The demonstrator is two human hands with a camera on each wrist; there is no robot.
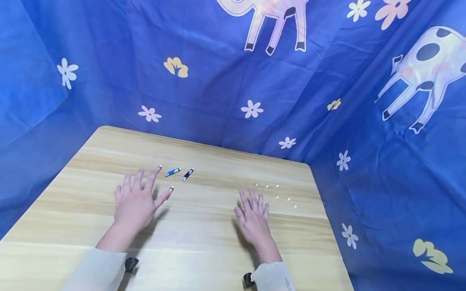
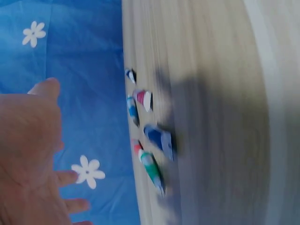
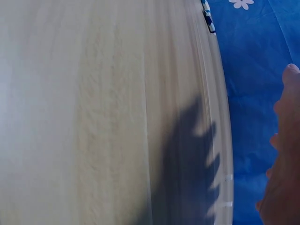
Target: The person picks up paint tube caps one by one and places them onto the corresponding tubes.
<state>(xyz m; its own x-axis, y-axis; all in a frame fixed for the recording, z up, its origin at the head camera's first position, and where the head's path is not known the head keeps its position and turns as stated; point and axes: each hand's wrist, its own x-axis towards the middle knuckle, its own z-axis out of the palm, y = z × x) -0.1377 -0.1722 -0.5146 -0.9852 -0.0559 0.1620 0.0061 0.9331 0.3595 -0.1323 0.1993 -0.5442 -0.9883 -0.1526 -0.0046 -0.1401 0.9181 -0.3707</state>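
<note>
Left hand point(image 1: 134, 207) near small tubes point(image 1: 172, 172), right hand point(image 1: 254, 222) near tiny white bits point(image 1: 277, 197) — I hold both above the table point(image 1: 204, 234), fingers apart.

Blue tube point(image 1: 172, 172) and dark purple tube point(image 1: 187, 174) lying flat, slanted, near each other, crimson tube point(image 2: 141, 97) and green tube point(image 2: 149, 165) clustered nearby, six tiny white pieces point(image 1: 277, 197), possibly caps, strewn well to the right.

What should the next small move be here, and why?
Probably lower the left hand and pinch the bright blue tube: it lies uncovered on the table, close to that hand, which is spread and appears to hold nothing. The right hand is nearer the small white pieces.
</note>
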